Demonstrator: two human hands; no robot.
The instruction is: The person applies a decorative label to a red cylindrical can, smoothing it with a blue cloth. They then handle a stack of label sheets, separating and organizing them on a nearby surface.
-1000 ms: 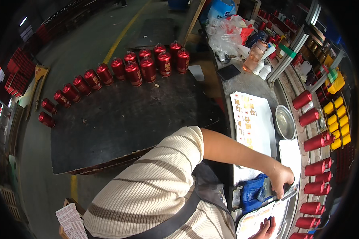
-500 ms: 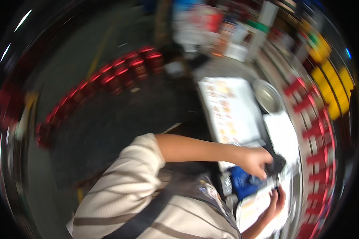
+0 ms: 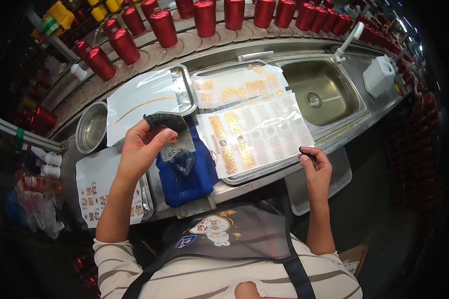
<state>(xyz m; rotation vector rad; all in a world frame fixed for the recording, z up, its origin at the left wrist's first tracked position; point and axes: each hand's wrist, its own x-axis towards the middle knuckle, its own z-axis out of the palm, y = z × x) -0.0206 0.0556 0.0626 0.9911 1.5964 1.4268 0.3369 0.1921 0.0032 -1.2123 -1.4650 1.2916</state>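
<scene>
The decal sheet (image 3: 277, 127), with gold decals along its left part, lay on a metal tray (image 3: 258, 175) at the middle of the bench. The right hand (image 3: 318, 172) was at the sheet's right near corner, fingers curled, thumb and index slightly parted, with dark material at the fingertips; contact or grip could not be determined. The left hand (image 3: 143, 149) was raised left of the sheet, thumb and index close together, beside a dark ribbed piece (image 3: 162, 119); whether this was held or worn could not be determined.

A blue cloth (image 3: 184, 184) separated the decal sheet from the gold-character sheet (image 3: 92, 174) at the near left, partly covered by the left forearm. A second decal sheet (image 3: 237, 82) lay directly beyond the first. Far left were a white sheet (image 3: 142, 94) bearing a gold strip and a steel bowl (image 3: 91, 128). A sink (image 3: 329, 87), faucet (image 3: 351, 40) and white jug (image 3: 379, 75) occupied the far right. Red bottles (image 3: 204, 19) lined the far side.
</scene>
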